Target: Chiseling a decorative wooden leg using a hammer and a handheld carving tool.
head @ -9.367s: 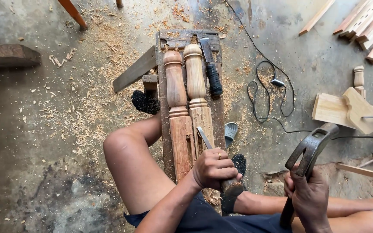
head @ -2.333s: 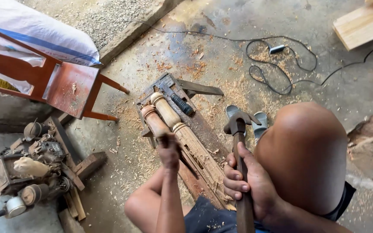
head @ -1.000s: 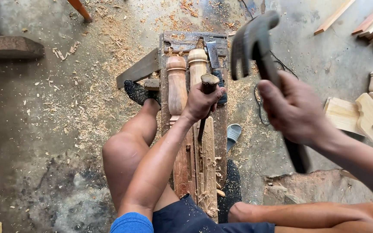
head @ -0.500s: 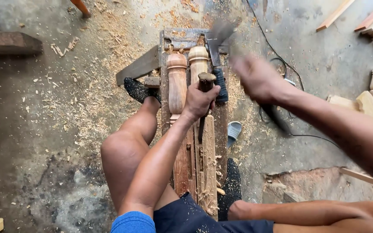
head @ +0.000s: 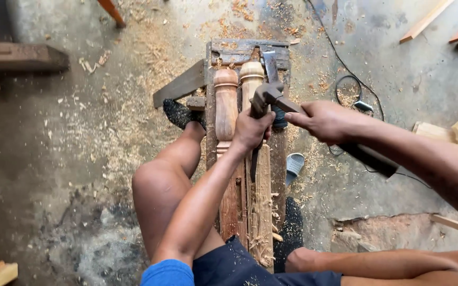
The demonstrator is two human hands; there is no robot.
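A: Chisel (head: 254,159) stands near upright on the right-hand post (head: 256,175), blade down along the square shaft. Handle top is hidden in the fist.

B: Which hand?

A: Left hand (head: 251,128), clenched round the chisel's handle. The hammer (head: 269,95) head sits right at the top of that fist; actual contact with the chisel cannot be made out.

B: And the hammer grip?

A: Right hand (head: 327,121) wraps the hammer's shaft, fingers closed, forearm coming in from the right edge.

B: The work under it?

A: Two turned posts side by side on a low bench (head: 279,164), rounded tops pointing away from the person. The left post (head: 226,106) is darker, reddish; the right one is paler, with splinters and chips raised along its lower part.

B: Body position?

A: Person sits astride the bench. Left knee (head: 157,185) is bent up just beside the posts; right leg lies along the bottom of the view.

B: Surroundings?

A: Concrete floor (head: 54,159) thick with shavings. A black cable (head: 345,79) loops to the right of the bench. Pale wood offcuts (head: 451,132) lie at the right edge.
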